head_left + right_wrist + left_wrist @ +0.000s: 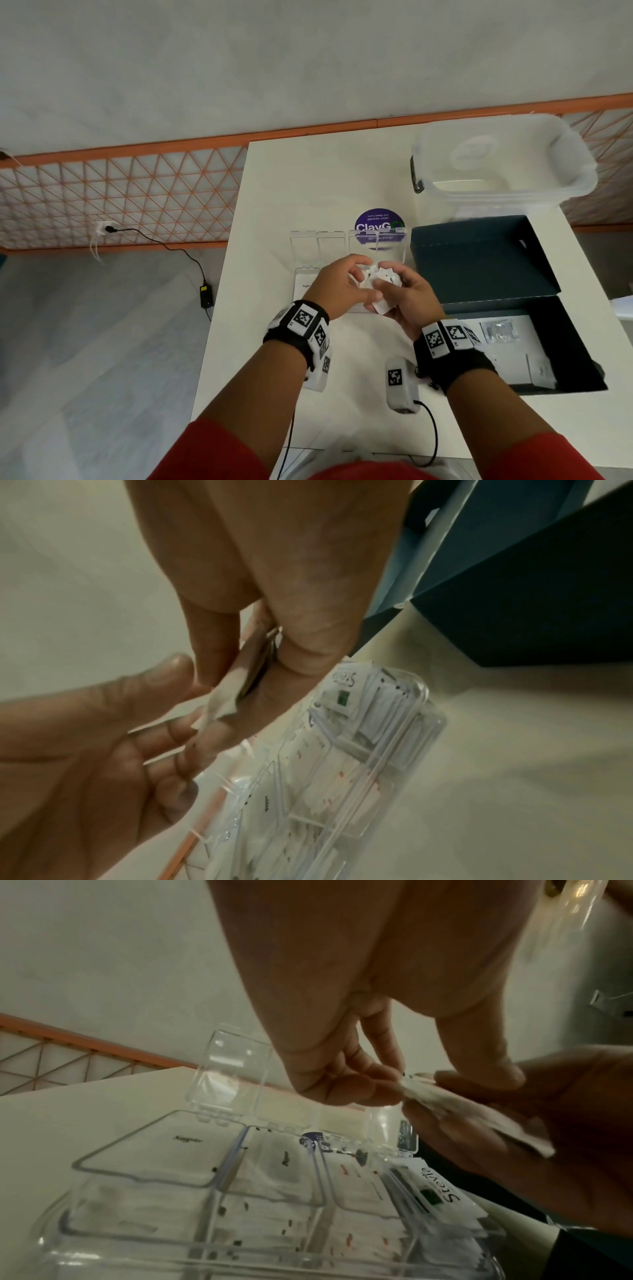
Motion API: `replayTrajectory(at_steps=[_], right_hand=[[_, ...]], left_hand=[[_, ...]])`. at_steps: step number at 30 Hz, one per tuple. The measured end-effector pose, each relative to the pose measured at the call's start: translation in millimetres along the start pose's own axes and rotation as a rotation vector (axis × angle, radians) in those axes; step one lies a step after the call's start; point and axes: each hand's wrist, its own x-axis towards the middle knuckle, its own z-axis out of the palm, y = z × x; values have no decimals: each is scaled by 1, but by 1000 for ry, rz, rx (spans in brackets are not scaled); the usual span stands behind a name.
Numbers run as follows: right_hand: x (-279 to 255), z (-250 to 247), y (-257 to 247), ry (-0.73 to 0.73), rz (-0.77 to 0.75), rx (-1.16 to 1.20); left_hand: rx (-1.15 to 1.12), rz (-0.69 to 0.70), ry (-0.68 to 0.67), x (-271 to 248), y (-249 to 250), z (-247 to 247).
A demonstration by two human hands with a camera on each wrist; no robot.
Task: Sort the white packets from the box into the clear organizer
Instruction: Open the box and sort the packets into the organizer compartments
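The right hand (407, 294) has its fingers (301, 642) clamped on a small stack of white packets (380, 281), just above the clear organizer (240, 1204). The left hand (339, 287) pinches the edge of the stack. The packets look light, thin and soft, probably slippery together; better to take one by its edge. The box (565, 342) is beside the organizer, on the right.

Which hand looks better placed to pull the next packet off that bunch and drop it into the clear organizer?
Probably the left hand. The right hand grips the white packets, while the left's fingertips already pinch the bunch's edge directly above the clear organizer.
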Motion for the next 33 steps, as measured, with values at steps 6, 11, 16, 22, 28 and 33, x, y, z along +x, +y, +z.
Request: replayTrajectory(at_steps=[6,11,16,22,28,33], right_hand=[[1,14,1,-31,43,30],[1,21,2,-23,33,-42],[5,29,2,-39,15,-78],[12,27,2,-26,-1,-60],[17,29,3,-25,6,-67],[20,30,3,-14,16,-68]], left_hand=[[-51,-50,62,-1,-13,-14],[-126,-63,69,-1,-24,-27],[-71,-29,14,2,-20,-36],[-120,-128,300,2,-34,-62],[-171,-243,488,0,-50,-71],[91,-320,545,-3,-67,-60]])
